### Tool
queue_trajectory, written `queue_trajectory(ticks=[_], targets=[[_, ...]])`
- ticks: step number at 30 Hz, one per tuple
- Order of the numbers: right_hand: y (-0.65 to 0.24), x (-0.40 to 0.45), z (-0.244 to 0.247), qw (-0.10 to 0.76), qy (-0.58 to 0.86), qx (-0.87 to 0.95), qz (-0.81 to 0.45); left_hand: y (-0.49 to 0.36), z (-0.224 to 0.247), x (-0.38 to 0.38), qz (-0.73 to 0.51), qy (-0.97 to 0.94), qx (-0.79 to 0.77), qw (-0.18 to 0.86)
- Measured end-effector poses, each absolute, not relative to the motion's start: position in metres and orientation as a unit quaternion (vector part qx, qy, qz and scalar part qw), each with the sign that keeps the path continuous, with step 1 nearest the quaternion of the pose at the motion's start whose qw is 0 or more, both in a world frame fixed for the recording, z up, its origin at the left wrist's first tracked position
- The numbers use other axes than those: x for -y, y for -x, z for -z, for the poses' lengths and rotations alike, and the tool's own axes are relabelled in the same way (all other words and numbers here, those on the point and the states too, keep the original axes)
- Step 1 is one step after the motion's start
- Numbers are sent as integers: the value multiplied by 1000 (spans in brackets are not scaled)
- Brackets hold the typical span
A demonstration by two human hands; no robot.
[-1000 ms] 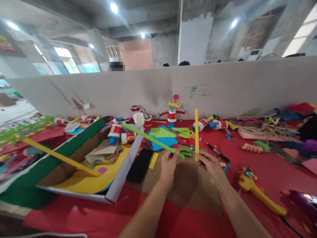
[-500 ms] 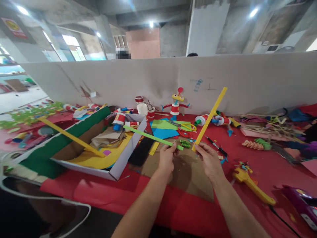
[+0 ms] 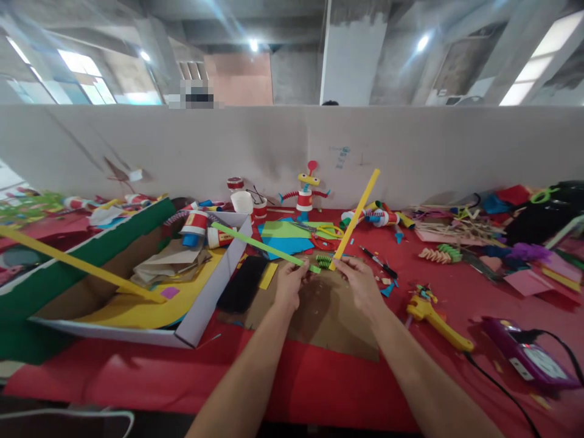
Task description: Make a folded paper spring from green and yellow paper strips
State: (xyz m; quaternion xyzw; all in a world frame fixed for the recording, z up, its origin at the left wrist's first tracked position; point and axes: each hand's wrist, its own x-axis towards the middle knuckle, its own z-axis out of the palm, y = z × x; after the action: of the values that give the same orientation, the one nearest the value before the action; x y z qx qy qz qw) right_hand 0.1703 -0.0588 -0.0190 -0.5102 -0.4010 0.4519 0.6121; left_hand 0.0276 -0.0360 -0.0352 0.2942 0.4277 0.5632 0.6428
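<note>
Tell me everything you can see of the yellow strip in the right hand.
The yellow strip is long, narrow and flat, plain yellow, with straight edges; it looks like paper or thin card. It appears straight, with no fold visible. The right hand pinches it near its lower end, and the rest slants up with its top leaning to the right. The lower end is close to a green pleated piece; whether they touch I cannot tell.
</note>
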Motion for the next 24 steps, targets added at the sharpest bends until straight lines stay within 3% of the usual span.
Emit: queue_trajectory(ticks=[24], targets=[[-170,59,37,561,519,373,-526,-43,32,46,-522,-315,-435,662]])
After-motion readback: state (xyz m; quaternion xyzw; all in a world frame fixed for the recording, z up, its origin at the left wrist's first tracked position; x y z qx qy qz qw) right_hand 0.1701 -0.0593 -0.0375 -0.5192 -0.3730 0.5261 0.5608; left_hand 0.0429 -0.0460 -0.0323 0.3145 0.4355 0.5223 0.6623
